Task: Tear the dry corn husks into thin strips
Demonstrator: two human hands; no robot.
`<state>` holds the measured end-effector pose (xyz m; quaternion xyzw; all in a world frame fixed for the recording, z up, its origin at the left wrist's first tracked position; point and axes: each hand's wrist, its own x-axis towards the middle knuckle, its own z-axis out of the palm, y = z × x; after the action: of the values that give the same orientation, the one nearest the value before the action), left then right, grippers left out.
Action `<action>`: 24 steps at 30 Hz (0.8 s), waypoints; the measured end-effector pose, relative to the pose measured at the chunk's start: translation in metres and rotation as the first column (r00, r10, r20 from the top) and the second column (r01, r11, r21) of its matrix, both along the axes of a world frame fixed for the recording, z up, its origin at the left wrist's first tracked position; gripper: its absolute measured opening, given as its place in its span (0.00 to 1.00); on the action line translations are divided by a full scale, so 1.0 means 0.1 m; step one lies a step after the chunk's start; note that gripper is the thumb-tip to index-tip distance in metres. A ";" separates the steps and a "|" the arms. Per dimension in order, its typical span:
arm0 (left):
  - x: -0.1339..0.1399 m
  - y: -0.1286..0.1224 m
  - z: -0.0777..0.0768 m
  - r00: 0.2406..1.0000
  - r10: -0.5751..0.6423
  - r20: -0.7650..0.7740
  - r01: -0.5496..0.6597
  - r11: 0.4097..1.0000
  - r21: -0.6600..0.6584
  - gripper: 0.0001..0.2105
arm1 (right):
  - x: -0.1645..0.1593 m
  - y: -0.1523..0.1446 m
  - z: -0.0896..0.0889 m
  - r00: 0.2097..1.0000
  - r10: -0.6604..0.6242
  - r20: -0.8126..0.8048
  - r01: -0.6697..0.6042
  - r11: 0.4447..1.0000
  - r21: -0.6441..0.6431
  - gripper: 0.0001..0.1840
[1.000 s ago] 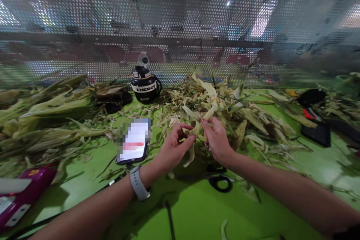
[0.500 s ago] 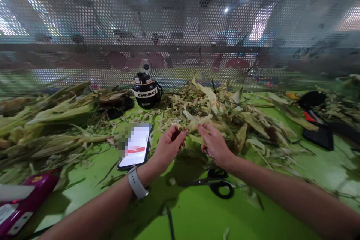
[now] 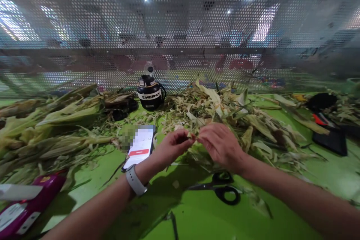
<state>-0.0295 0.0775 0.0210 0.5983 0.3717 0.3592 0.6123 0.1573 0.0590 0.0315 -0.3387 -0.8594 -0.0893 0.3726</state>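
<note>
Over the green table, the fingertips of my two hands nearly meet. My left hand (image 3: 173, 145) is closed in a pinch on a small pale corn husk piece (image 3: 190, 135). From the other side my right hand (image 3: 222, 145) bends its closed fingers to the same bit, their tips partly hidden behind the knuckles. Just beyond lies a heap of dry corn husks (image 3: 216, 101), some torn into shreds. Below my right hand are black-handled scissors (image 3: 215, 186), flat on the table with the blades pointing left.
Left of my hands lies a lit phone (image 3: 140, 146). A black jug (image 3: 150, 97) stands behind it. Longer husks (image 3: 67, 114) cover the left side. A purple device (image 3: 30, 202) sits at lower left, a dark tablet (image 3: 332, 140) at right. A perforated metal screen (image 3: 180, 26) closes the back.
My right hand has turned over and moved in against my left fingertips, closing the gap between them. The whole view has shifted slightly, so objects sit a little further right.
</note>
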 end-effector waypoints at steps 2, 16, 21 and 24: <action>-0.01 -0.03 0.03 0.993 -0.113 0.026 0.115 0.992 -0.044 0.10 | 0.02 0.02 0.05 0.993 -0.038 -0.113 0.023 0.991 -0.134 0.11; 0.01 -0.03 0.02 0.998 -0.055 -0.025 0.054 0.998 -0.017 0.15 | 0.04 0.11 0.00 0.914 -0.208 -0.348 -0.075 0.756 -0.650 0.16; -0.04 0.07 -0.02 0.997 0.072 0.008 -0.071 0.991 -0.110 0.15 | 0.19 0.22 0.13 0.971 -0.059 -0.231 -0.133 0.668 -0.732 0.37; -0.05 0.10 -0.02 0.995 0.099 -0.030 -0.102 0.987 -0.127 0.16 | 0.26 0.28 0.19 0.961 -0.082 -0.265 -0.135 0.697 -0.704 0.30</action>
<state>-0.0344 0.0878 0.0195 0.5425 0.4309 0.3579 0.6261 0.1833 0.0868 0.0508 -0.4532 -0.7704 0.3053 0.3284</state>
